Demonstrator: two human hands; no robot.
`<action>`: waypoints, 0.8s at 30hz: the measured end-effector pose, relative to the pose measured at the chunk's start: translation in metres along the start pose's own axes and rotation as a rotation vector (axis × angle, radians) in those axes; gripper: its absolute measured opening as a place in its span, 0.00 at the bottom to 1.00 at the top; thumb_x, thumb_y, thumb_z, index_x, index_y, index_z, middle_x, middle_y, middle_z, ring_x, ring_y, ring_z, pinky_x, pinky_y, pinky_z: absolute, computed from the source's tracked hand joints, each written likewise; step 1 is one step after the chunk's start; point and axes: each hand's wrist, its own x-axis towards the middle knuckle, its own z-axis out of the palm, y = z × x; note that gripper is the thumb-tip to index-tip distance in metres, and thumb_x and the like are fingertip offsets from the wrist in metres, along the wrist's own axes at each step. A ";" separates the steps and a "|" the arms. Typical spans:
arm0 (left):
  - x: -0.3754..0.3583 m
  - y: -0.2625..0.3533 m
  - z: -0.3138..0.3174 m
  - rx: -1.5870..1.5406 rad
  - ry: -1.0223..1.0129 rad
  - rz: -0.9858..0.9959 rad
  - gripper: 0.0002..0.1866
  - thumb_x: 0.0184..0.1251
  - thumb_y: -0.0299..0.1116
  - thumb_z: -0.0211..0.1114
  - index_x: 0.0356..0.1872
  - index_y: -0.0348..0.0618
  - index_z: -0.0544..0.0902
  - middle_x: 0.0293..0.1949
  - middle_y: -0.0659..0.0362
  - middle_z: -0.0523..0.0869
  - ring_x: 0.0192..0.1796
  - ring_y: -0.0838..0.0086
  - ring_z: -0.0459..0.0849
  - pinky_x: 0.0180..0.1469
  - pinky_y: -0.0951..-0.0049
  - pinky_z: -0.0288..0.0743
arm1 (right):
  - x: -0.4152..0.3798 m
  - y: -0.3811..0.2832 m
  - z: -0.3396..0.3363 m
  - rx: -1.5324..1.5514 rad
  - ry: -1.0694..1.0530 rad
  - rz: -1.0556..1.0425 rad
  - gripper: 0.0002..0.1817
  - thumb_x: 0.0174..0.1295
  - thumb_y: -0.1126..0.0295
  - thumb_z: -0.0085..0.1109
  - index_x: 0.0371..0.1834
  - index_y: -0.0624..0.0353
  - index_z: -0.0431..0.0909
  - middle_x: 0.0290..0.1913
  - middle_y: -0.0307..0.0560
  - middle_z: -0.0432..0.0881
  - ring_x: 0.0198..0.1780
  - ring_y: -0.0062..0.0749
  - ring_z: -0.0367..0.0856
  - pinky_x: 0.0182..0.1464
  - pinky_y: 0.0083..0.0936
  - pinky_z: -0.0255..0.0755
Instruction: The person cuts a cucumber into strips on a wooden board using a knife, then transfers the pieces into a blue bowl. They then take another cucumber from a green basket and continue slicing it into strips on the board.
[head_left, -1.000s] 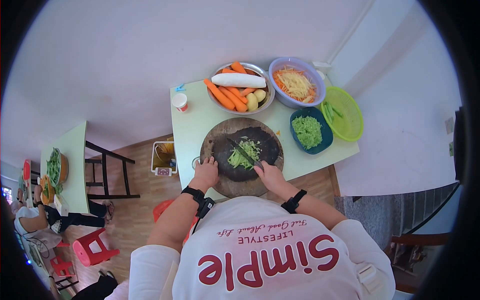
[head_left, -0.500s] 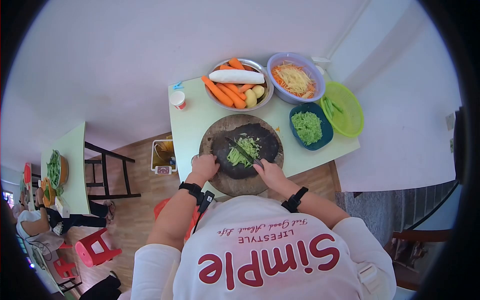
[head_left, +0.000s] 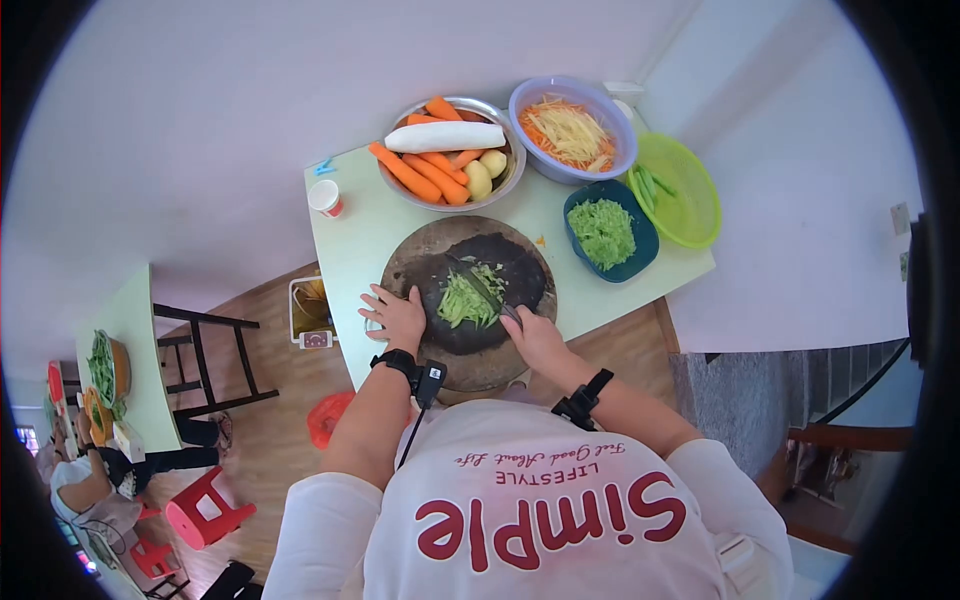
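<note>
A round wooden chopping board (head_left: 405, 250) with a dark wet middle lies on the pale table. On it is a heap of chopped green vegetable (head_left: 460, 300), some in strips and some in small bits. My right hand (head_left: 535, 340) is closed round the handle of a kitchen knife (head_left: 482, 288), whose dark blade lies across the heap, pointing up and left. At the board's left edge my left hand (head_left: 398, 320) rests with fingers spread, holding nothing.
Behind the board stand a steel bowl (head_left: 515, 175) of carrots, potatoes and a peeled white radish, and a purple basin (head_left: 628, 140) of shreds. To the right are a dark green bowl (head_left: 640, 262) of green shreds and a lime basket (head_left: 705, 215). A paper cup (head_left: 326, 198) stands left.
My left hand has opened from a curled shape and its fingers now spread over the board's left edge. The knife still lies over the heap in my right hand. The view has shifted slightly.
</note>
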 end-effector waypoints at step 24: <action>-0.003 0.007 -0.002 0.024 -0.049 -0.032 0.54 0.65 0.57 0.63 0.80 0.47 0.37 0.80 0.44 0.36 0.81 0.43 0.30 0.72 0.27 0.33 | -0.015 0.002 -0.003 -0.012 -0.054 -0.027 0.19 0.72 0.53 0.52 0.42 0.62 0.72 0.28 0.64 0.82 0.33 0.63 0.82 0.35 0.52 0.73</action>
